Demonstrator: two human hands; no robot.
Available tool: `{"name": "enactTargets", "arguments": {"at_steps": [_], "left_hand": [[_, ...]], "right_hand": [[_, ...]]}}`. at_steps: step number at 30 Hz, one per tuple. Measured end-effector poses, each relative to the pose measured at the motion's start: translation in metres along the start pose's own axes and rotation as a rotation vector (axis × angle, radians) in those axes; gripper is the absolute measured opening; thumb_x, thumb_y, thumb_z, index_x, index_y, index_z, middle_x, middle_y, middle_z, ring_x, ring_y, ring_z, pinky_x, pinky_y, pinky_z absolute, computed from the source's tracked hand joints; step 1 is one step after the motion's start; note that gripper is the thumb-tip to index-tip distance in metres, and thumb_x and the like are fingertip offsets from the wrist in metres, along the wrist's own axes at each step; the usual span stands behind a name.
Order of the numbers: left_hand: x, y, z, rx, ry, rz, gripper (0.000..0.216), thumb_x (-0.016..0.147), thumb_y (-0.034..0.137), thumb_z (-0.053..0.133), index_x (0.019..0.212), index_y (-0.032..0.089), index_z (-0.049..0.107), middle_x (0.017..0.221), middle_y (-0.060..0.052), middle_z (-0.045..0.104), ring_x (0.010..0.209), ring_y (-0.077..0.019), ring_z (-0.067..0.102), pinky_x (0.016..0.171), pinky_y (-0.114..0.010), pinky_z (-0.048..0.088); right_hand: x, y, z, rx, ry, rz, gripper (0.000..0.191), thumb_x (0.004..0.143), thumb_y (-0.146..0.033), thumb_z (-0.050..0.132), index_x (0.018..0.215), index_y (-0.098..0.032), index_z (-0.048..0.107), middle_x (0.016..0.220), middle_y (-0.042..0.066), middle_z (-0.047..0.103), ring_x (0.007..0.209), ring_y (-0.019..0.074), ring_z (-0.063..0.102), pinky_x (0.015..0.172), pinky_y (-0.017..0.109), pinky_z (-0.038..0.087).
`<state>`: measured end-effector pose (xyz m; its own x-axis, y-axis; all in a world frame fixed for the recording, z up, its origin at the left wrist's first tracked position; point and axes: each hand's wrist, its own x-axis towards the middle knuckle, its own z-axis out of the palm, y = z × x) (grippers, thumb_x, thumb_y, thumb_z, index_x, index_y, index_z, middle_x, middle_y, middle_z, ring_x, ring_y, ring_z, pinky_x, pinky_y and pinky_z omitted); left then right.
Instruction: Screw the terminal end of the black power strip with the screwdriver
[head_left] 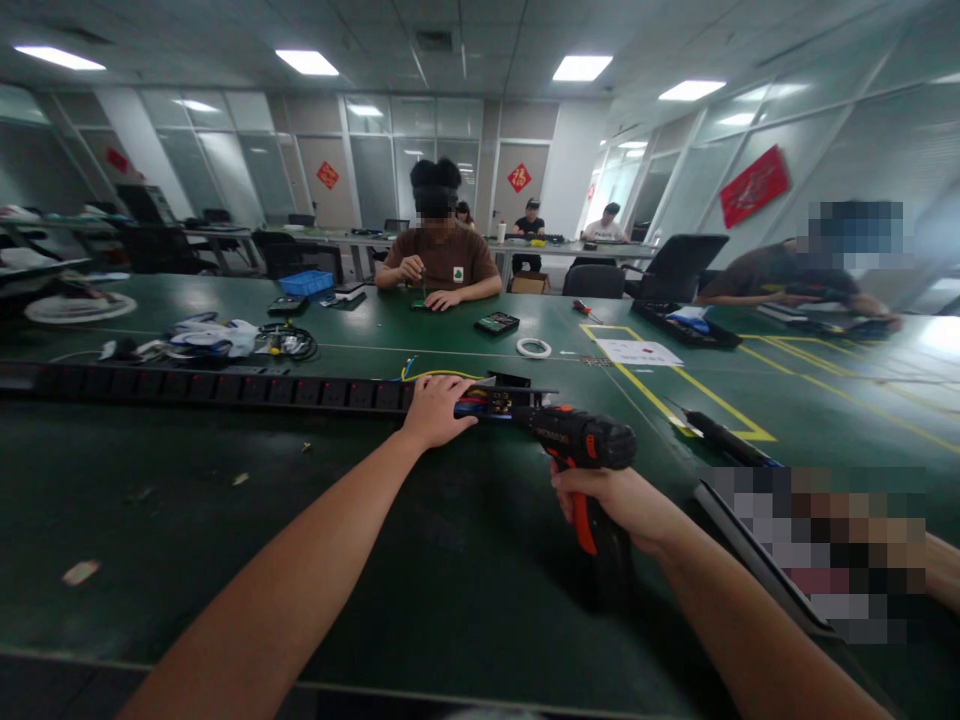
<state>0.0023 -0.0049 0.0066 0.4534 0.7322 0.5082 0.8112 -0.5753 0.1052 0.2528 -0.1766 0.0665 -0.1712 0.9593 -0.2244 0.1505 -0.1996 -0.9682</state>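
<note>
socket strip [225, 388]: on table [187, 560], left of drill [581, 437] | ring [534, 355]: behind drill

The left hand [437, 412] covers part of the power strip [300, 392], cropped at left.

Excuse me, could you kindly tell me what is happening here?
A person's left hand lies over a long black strip with a row of sockets, near its right end, where coloured wires show. The right hand grips a black-and-orange power drill, its tip at that end; whether it touches is unclear. Across the green table, a person in a brown T-shirt holds a thin tool over a green board.
</note>
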Motion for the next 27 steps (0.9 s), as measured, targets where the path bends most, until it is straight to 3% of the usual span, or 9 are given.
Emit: {"name": "enactTargets", "arguments": {"at_steps": [15, 27], "left_hand": [[-0.0003, -0.0004, 0.0012, -0.008, 0.003, -0.009, 0.062, 0.086, 0.055, 0.072, 0.141, 0.031, 0.057, 0.140, -0.008, 0.062, 0.132, -0.0329, 0.052, 0.116, -0.053, 0.028], [0.0001, 0.0001, -0.0009, -0.007, -0.008, -0.011, 0.061, 0.085, 0.054, 0.073, 0.140, 0.030, 0.058, 0.140, -0.007, 0.063, 0.132, -0.0324, 0.052, 0.115, -0.051, 0.029]], "right_hand": [[-0.0010, -0.0004, -0.0006, -0.005, -0.004, 0.008, 0.015, 0.071, -0.030, 0.073, 0.077, -0.020, 0.064, 0.057, -0.002, 0.063, 0.055, 0.0176, 0.060, 0.057, 0.030, 0.048], [-0.0027, -0.0018, 0.0022, 0.003, 0.030, 0.020, 0.025, 0.070, -0.036, 0.076, 0.088, -0.019, 0.069, 0.058, -0.001, 0.064, 0.056, 0.0189, 0.062, 0.057, 0.030, 0.047]]}}
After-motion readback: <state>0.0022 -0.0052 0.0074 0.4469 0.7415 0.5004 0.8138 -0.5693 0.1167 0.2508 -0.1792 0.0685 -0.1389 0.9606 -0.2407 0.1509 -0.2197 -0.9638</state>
